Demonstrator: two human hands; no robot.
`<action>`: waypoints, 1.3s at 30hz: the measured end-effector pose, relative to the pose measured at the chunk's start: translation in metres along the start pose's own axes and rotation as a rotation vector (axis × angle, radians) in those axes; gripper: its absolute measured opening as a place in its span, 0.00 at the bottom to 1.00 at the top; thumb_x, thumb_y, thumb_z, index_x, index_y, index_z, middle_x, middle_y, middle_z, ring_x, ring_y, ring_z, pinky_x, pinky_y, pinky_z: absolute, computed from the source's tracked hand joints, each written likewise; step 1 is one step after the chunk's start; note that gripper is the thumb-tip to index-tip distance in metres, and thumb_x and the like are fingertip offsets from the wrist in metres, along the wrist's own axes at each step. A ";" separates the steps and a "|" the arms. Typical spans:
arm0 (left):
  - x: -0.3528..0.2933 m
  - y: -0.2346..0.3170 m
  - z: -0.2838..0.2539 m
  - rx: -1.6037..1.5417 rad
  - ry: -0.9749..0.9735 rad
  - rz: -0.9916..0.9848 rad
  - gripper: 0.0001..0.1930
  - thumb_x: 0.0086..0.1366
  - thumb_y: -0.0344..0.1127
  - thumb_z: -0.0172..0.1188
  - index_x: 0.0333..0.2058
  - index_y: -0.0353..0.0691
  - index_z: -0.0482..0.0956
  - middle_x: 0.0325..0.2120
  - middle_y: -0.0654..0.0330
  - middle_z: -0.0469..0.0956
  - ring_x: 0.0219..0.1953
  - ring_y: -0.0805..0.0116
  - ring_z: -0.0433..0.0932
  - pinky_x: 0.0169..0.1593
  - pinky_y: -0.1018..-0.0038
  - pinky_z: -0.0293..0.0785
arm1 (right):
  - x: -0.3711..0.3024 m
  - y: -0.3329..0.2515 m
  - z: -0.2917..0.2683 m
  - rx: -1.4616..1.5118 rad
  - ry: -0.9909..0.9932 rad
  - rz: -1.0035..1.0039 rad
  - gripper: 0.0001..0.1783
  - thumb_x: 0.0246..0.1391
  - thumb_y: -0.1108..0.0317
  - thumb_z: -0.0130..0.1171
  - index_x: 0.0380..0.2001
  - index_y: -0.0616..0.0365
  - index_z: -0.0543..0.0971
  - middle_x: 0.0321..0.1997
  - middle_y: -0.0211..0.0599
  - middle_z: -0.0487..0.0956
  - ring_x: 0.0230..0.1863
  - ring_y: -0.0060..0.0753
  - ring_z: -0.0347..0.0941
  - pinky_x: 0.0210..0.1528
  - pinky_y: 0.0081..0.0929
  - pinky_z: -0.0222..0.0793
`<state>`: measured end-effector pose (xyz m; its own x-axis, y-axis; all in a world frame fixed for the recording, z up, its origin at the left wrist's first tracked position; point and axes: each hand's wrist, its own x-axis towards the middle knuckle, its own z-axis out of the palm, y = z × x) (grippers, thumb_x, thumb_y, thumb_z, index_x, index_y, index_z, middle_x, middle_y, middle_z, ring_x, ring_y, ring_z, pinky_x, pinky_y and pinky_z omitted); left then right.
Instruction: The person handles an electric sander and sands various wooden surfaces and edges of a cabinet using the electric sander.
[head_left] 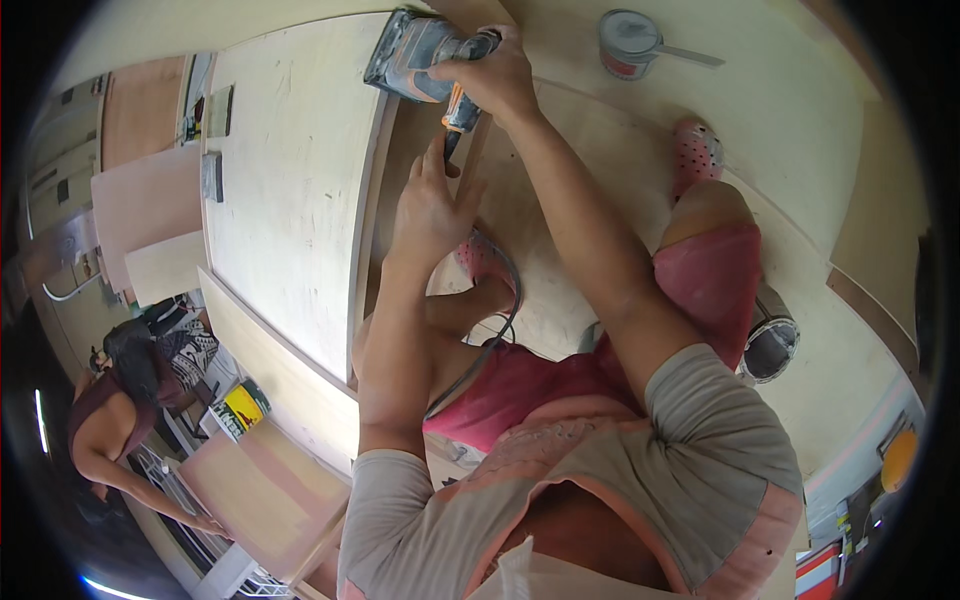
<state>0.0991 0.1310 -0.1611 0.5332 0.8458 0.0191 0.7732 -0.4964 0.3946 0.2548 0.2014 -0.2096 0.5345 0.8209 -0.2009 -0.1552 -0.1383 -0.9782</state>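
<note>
A dusty grey and orange electric sander (415, 55) rests at the far end of a pale plywood panel (290, 180). Its handle is gripped by my right hand (495, 80), with the fingers wrapped around it. My left hand (432, 205) is just below the handle's end, its fingertips on the black power cord (450, 148) where it leaves the tool. The thumb of that hand stands apart, and the palm side is hidden. From there the cord loops down past my knee and across my lap.
At the upper right stands an open tub (628, 45) with a flat scraper across it. A dusty can (770, 345) is beside my thigh. Small blocks (212, 177) lie on the panel's left edge. At lower left, a co-worker (110, 410) reaches toward another board (262, 490) near a yellow-green bucket (240, 408).
</note>
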 end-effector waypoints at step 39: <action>-0.037 -0.044 0.019 -0.565 -0.518 -0.563 0.15 0.47 0.31 0.66 0.35 0.32 0.79 0.29 0.59 0.79 0.29 0.71 0.77 0.33 0.75 0.71 | -0.109 0.059 0.014 -0.016 -0.307 -0.491 0.36 0.24 0.64 0.72 0.41 0.57 0.68 0.40 0.40 0.70 0.44 0.36 0.69 0.48 0.30 0.65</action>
<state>0.0514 0.1178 -0.1968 0.3235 0.6724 -0.6657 0.7549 0.2408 0.6100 0.1757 0.1117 -0.2449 0.2753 0.9136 0.2992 0.0641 0.2931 -0.9539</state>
